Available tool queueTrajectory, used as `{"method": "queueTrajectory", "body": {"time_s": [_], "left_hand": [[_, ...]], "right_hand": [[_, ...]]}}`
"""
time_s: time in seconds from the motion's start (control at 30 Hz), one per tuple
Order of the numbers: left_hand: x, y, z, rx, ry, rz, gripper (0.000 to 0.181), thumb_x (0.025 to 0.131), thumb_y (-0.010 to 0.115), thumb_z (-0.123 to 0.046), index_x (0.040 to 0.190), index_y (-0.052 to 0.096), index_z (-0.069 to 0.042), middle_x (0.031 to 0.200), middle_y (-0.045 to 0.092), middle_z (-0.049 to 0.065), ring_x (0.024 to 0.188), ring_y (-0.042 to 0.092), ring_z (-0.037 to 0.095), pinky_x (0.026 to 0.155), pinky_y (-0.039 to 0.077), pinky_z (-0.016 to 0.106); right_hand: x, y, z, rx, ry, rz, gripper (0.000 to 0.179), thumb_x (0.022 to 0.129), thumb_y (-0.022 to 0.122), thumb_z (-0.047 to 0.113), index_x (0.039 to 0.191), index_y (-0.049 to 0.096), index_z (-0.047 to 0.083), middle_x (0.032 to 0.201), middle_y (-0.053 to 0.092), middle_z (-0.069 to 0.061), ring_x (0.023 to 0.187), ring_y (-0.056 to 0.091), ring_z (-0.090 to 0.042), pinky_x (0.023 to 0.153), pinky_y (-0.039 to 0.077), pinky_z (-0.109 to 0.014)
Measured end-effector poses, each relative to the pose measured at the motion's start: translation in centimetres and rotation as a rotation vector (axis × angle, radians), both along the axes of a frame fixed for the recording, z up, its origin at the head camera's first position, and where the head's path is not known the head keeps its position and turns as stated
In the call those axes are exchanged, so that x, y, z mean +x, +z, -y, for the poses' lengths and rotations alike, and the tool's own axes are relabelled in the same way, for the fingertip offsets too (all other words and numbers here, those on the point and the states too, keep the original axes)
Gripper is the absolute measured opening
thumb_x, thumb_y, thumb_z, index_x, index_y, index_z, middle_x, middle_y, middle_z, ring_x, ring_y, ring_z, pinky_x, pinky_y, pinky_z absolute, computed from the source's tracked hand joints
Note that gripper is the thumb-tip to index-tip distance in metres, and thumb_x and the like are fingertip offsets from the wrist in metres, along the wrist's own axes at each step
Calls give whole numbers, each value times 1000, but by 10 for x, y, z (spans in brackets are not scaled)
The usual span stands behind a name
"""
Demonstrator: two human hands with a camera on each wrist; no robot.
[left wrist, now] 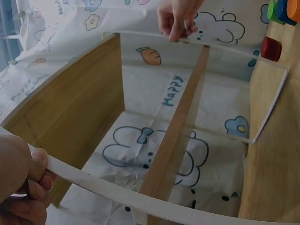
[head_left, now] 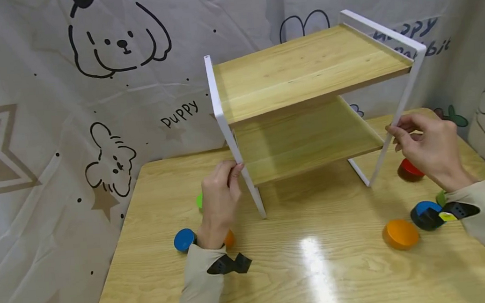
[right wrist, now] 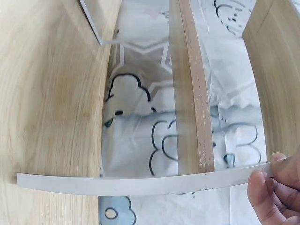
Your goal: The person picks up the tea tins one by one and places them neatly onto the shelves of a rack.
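Observation:
A two-tier shelf (head_left: pixel 304 74) with pale wooden boards and white side frames stands between my hands. My left hand (head_left: pixel 222 197) pinches the front post of its left frame, at about the height of the lower board (head_left: pixel 309 140). On the other side, my right hand (head_left: pixel 430 147) grips the right front post between thumb and fingers. The left wrist view shows the left fingers (left wrist: pixel 40 176) bent around the white frame bar (left wrist: pixel 112 190). In the right wrist view, the right thumb and fingers (right wrist: pixel 276 187) hold the white bar (right wrist: pixel 140 185).
Near my left forearm lie a blue round piece (head_left: pixel 185 240), a green one (head_left: pixel 199 201) and an orange one (head_left: pixel 229 239), partly hidden. Around my right forearm are red (head_left: pixel 410 170), blue (head_left: pixel 426 214) and orange (head_left: pixel 401 234) pieces. Printed cloth (head_left: pixel 145 92) hangs behind the wooden table (head_left: pixel 284 270).

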State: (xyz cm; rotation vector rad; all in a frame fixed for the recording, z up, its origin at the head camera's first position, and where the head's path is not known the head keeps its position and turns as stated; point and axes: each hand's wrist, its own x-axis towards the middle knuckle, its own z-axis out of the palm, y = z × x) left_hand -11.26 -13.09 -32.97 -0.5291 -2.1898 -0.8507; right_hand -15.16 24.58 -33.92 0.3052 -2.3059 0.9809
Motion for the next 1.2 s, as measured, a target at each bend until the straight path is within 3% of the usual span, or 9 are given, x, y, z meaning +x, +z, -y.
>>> {"method": "queueTrajectory", "body": {"time_s": [0.1,0.27,0.47,0.57,0.8,0.9,1.03,1.13,1.2], "left_hand": [[-2,-1,8,0,20,-18,12,91,61,-6,86,64,4,77,63,15,57,59,19,50,48,29],[-4,-6,19,-5,44,-47,8,88,64,-2,84,63,4,73,61,14,57,55,20,51,47,31],[0,-15,24,-38,44,-28,10,91,64,-5,88,61,4,74,54,12,58,47,17,50,41,28],[0,-22,24,-86,78,14,16,91,65,-12,89,59,2,75,52,11,58,45,16,51,40,27],[-5,-34,18,-196,179,129,30,92,63,-27,87,60,1,79,54,14,56,50,21,47,44,31],[-7,-37,15,-239,226,176,34,94,59,-31,82,59,1,75,53,13,52,49,21,43,42,31],[-9,-42,14,-277,291,229,36,95,53,-32,77,54,-1,70,48,11,51,43,20,40,37,30],[-9,-46,13,-300,346,248,39,96,49,-33,79,55,2,70,46,12,52,42,23,42,35,31],[-9,-48,13,-316,379,265,43,96,45,-36,80,55,3,70,46,14,54,41,25,46,35,34]], "right_hand": [[10,-1,5,1,17,-8,9,83,66,-6,91,66,-11,78,67,-8,58,47,23,60,39,1],[30,-4,12,-25,55,-16,8,80,68,-10,88,66,-8,75,54,25,47,52,10,46,42,-8],[40,-7,15,-2,81,-75,13,74,69,-18,84,64,-10,81,52,35,52,52,14,51,43,-5],[41,-6,16,21,72,-95,16,72,70,-19,84,65,-10,81,53,29,54,52,16,53,43,-3],[46,-9,11,82,35,-53,20,75,74,-10,93,66,-7,77,69,-14,62,48,24,56,41,-1],[52,-15,3,132,-5,-14,18,78,76,0,93,67,-4,79,70,-15,65,45,26,58,39,0],[66,-34,-7,266,-41,110,22,82,75,18,90,66,-1,79,68,-15,60,57,3,52,43,-10],[80,-52,-12,360,-57,237,38,84,73,32,96,64,-2,86,67,-20,61,62,-23,48,48,-28],[88,-64,-14,410,-71,287,47,83,73,39,100,64,-4,93,66,-24,68,63,-33,47,49,-39]]}}
